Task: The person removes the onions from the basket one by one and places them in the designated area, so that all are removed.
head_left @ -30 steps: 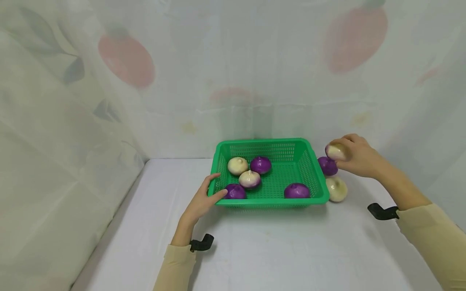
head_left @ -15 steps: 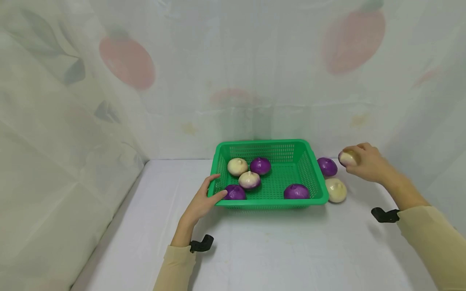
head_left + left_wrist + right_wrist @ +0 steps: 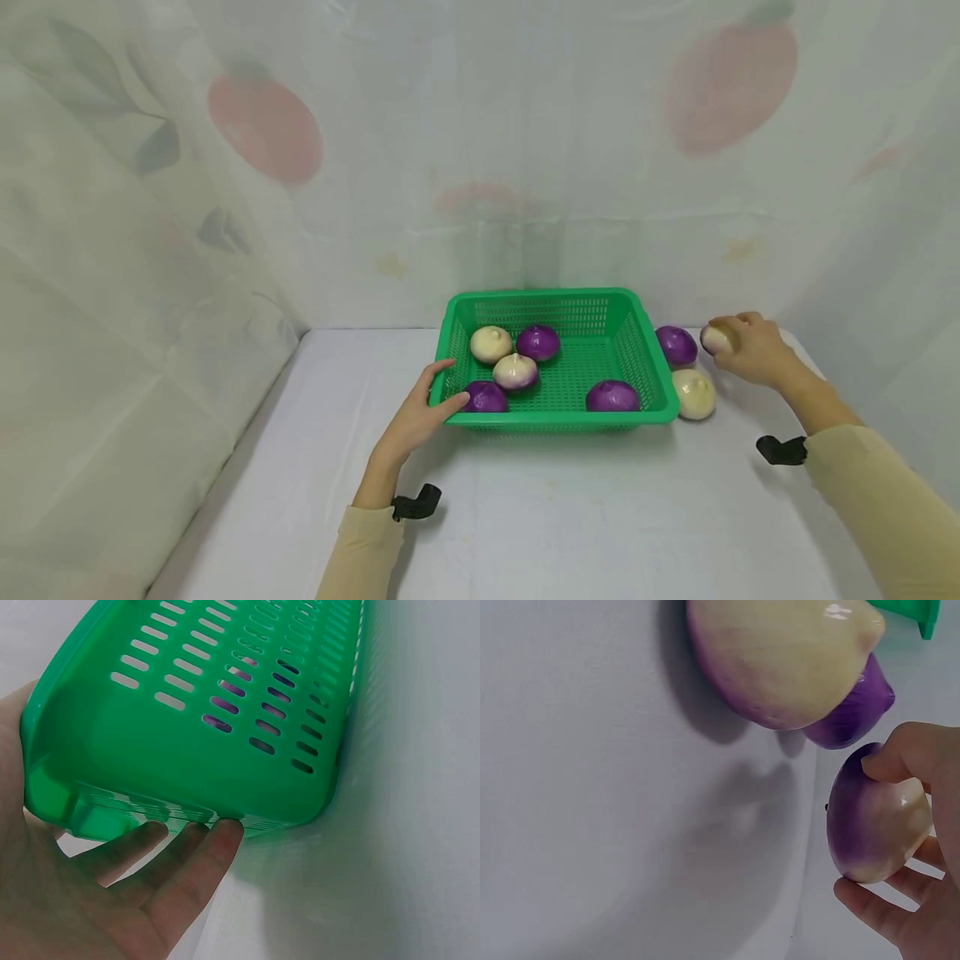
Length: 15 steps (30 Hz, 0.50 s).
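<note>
A green plastic basket stands on the table, several glossy onions inside. My left hand holds its near left corner, thumb over the rim, fingers against the outer wall. Right of the basket, my right hand grips a white-and-purple onion between thumb and fingers. In the head view this onion is partly hidden by the hand. Just left of it sits a purple onion, and a cream onion lies nearer, beside the basket's right wall.
Inside the basket are a cream onion, a white-and-purple onion and purple onions at its left part, plus another purple onion at the near right. A printed curtain hangs behind the white table.
My right hand has carried the white-and-purple onion to the right and lowered it beside the purple onion. My left hand has stayed at the basket's corner.
</note>
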Available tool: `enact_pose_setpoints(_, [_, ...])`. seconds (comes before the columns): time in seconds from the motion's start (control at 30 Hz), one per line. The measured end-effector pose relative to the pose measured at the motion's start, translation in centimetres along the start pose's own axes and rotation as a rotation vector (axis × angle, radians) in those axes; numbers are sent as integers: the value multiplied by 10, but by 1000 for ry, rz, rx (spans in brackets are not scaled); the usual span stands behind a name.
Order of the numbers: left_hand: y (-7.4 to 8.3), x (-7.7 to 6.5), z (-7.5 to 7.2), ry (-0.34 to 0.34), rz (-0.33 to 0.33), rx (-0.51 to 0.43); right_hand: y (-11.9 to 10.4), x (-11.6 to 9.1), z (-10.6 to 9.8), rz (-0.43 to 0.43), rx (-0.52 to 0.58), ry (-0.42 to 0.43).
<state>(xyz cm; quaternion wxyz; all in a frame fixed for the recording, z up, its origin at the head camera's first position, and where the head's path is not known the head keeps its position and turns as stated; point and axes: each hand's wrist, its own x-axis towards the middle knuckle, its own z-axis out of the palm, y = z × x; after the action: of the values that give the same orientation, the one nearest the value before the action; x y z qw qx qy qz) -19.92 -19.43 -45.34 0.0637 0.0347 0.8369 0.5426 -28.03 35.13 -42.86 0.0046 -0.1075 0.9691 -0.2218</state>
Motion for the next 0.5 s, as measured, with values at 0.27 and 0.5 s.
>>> enact_pose_setpoints(0.27, [-2, 1, 0, 6, 1, 3, 13, 5, 14, 23, -32, -33])
enact_pose_setpoints(0.5, [0, 0, 0, 4, -2, -5, 14, 4, 19, 35, -37, -65])
